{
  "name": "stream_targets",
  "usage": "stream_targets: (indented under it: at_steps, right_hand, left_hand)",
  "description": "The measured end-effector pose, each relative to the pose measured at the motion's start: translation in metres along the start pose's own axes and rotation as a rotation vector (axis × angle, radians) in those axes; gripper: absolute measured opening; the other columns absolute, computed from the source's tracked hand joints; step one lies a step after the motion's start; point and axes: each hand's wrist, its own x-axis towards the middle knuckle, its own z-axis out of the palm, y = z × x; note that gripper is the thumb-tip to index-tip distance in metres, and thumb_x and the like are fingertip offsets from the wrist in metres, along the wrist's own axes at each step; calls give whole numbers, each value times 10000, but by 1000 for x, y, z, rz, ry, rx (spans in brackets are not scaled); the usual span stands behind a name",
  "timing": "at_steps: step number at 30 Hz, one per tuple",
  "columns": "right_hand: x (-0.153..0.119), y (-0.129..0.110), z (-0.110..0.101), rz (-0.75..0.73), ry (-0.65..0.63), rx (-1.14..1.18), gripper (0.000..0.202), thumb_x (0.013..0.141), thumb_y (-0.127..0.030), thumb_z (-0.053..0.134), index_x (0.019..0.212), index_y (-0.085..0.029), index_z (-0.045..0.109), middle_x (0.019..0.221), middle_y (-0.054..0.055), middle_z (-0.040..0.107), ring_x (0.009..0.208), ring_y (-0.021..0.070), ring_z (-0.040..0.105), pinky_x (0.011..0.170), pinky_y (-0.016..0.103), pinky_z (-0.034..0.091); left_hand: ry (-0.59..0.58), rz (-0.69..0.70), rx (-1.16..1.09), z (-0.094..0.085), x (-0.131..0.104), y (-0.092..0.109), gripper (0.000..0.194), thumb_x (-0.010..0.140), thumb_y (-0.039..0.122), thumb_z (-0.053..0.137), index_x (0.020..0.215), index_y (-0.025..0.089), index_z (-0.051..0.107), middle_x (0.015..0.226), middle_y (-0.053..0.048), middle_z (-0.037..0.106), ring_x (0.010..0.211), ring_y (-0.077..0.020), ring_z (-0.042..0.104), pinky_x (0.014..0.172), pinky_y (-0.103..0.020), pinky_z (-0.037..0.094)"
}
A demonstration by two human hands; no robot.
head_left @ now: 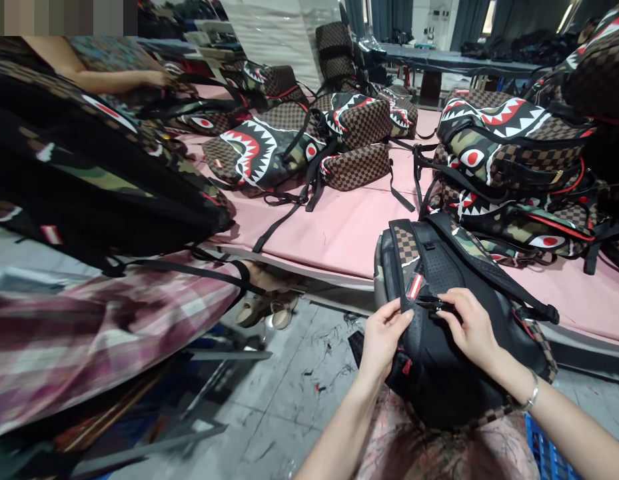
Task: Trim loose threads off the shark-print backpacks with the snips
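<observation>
A black backpack (pixel 449 373) with brown checkered and camouflage parts rests on my lap against the table edge. A strap with a checkered panel and a small red-and-white label (pixel 416 287) runs up its left side. Thumb and fingers of my left hand (pixel 386 330) pinch the strap's edge just below the label. My right hand (pixel 466 323) has its fingers closed around a small dark tool (pixel 434 304), perhaps thread snips, whose tip points left at the strap near the label.
Shark-mouth backpacks (pixel 499 140) are stacked at the right of the pink table (pixel 334 233); several more bags (pixel 356 167) lie mid-table. A large black bag (pixel 89 180) is close on the left. Another person's arm (pixel 109 80) reaches in behind it. Thread scraps litter the floor (pixel 294 393).
</observation>
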Motion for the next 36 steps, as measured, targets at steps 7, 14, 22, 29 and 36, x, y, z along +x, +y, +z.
stream_targets:
  at_steps: [7,14,22,29,36]
  right_hand:
    - [6,-2,0,-6,-36,-88,213,875,-211,452,1061,-179,551,985,101,564,905,198,586,763,322,507]
    - [6,-7,5,29,-63,-162,246,883,-229,416,1073,-167,559,994,114,571,873,205,600,736,320,518]
    - [7,-11,9,57,10,-146,244,892,-218,393,1008,-172,603,929,105,590,850,193,599,753,313,508]
    - [0,-7,8,41,30,-96,216,881,-202,414,1030,-165,567,950,111,585,912,206,584,784,339,503]
    - [7,-15,3,41,-27,-186,239,890,-229,397,1045,-168,568,945,107,581,852,207,599,745,331,508]
  left_hand:
    - [5,8,19,4,0,-1,330,634,235,726,942,125,685,892,-78,712,814,-179,648,794,-287,495]
    - [8,14,3,8,0,-3,321,637,236,723,940,139,688,895,-68,711,845,-189,646,794,-281,498]
    - [14,29,21,13,2,-2,354,621,263,730,946,127,691,882,-86,709,872,-223,643,803,-318,502]
    - [-4,34,-3,13,3,-2,318,640,257,720,933,136,691,881,-77,711,838,-197,646,790,-292,500]
    - [10,48,18,14,2,-4,338,626,259,726,937,133,690,932,-87,705,901,-217,637,837,-316,486]
